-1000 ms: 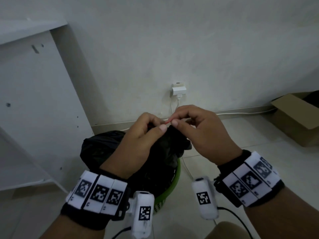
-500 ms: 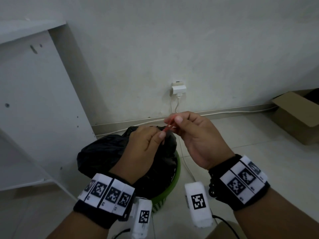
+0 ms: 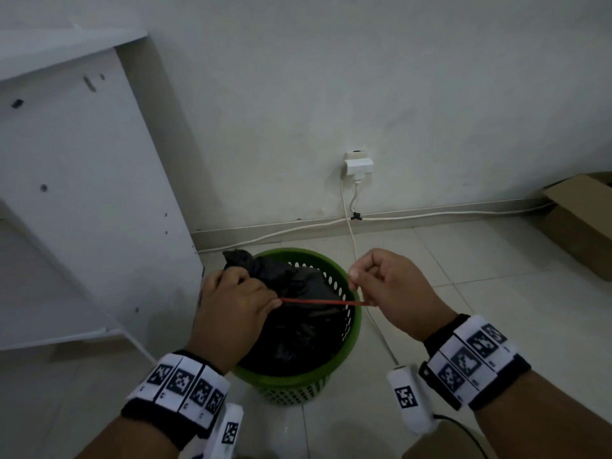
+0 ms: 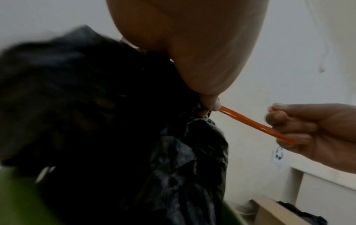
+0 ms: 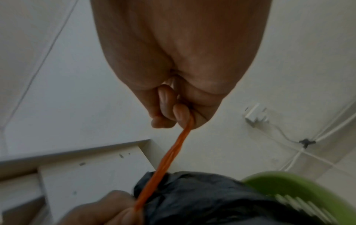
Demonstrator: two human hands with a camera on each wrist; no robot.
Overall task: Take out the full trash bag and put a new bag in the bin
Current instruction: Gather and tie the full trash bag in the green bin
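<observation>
A full black trash bag (image 3: 298, 313) sits in a green perforated bin (image 3: 352, 329) on the tiled floor. My left hand (image 3: 238, 303) grips the gathered neck of the bag (image 4: 192, 137) and pinches one end of a red rubber band (image 3: 324, 302). My right hand (image 3: 381, 286) pinches the other end and holds the band (image 4: 248, 121) stretched taut over the bin (image 5: 289, 187), to the right of the bag's neck. In the right wrist view the band (image 5: 173, 153) runs from my curled right fingers (image 5: 165, 115) down to the left hand (image 5: 108, 210).
A white shelf unit (image 3: 76, 193) stands close to the bin's left. A wall socket with a plug (image 3: 357, 164) and white cables (image 3: 430, 215) run behind the bin. A cardboard box (image 3: 583, 220) lies at the far right.
Both hands have dropped with the bag, which now sits lower in the bin. The right hand has drawn away to the right, stretching the red band out from the left hand.
</observation>
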